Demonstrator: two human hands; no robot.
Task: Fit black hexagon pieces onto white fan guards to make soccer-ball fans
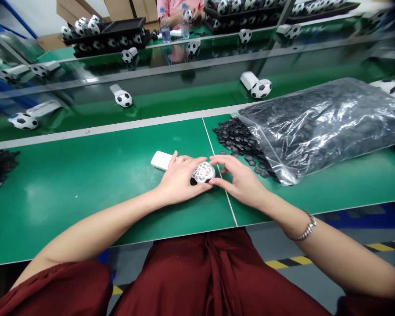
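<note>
A white soccer-ball-shaped piece with an open lattice on top lies at the middle of the green bench. Its flat white handle points left. My left hand is wrapped over the ball from the left, fingers on its far side and thumb along the near side. From the right, my right hand curves thumb and fingers around the ball's edge, with the fingertips at its rim. Beside my right hand lies a heap of small black pentagon pieces. Black patches show low on the ball's side.
A large clear bag of black pieces lies at right, another black heap at far left. Beyond the bench edge, a green conveyor carries several ball pieces. Across it are stacked black trays, bottles and a person in pink.
</note>
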